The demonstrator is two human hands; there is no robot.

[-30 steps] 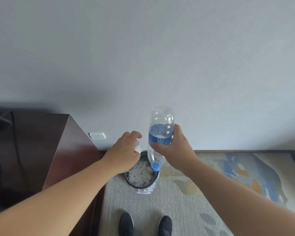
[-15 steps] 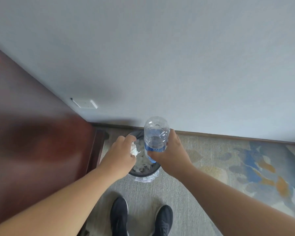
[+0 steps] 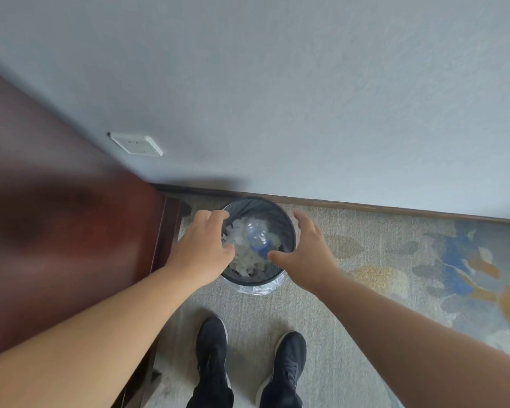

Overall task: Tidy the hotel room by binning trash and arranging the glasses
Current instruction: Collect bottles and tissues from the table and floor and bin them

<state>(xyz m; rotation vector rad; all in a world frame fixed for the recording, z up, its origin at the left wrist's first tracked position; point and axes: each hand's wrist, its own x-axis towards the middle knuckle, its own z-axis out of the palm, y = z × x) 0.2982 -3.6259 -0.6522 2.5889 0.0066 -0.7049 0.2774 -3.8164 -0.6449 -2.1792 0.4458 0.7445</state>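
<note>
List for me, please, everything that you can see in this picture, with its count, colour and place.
bin: one, black, on the carpet by the wall
bin liner: one, clear, showing at the bin's near side
bottle: one, clear with blue, inside the bin
tissues: several, white, crumpled inside the bin
cabinet: one, dark brown, left of the bin
socket: one, white, on the wall
wall: one, pale grey, behind the bin
skirting board: one, brown, along the wall's foot
carpet: one, grey with blue and orange
shoes: two, black, before the bin
left hand: empty, above the bin's left edge
right hand: empty, fingers spread, above its right edge
</note>
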